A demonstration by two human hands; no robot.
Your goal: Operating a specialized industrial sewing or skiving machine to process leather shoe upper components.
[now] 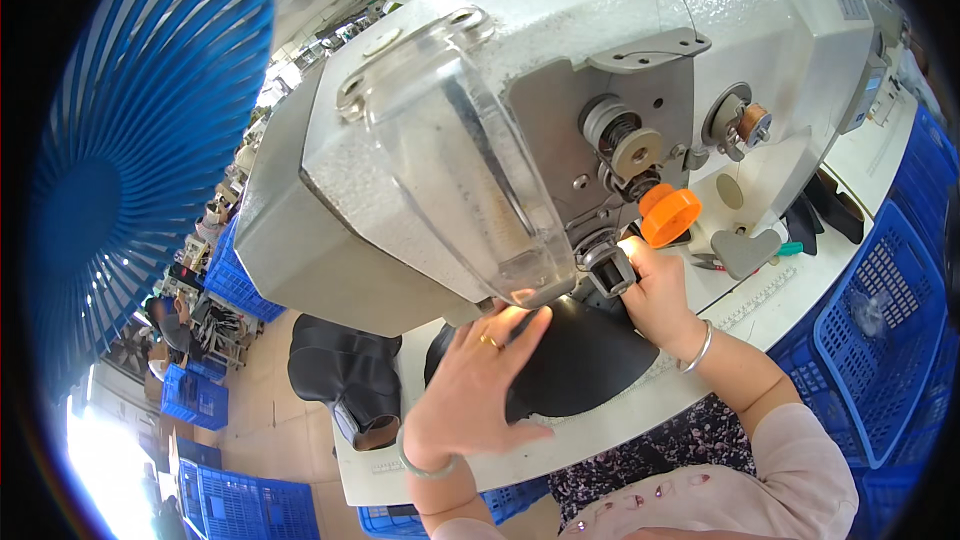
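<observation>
At the black material point(585, 365), left hand point(472, 380) splayed, right hand point(660, 300) curled, its grip unclear

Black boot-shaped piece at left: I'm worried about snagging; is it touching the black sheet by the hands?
Apart. The head view shows a strip of white table between the black boot-shaped piece and the black sheet.

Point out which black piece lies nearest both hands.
The middle piece, under the sewing machine: the left hand and right hand are both at it. The left piece and far-right pieces lie farther off.
</observation>
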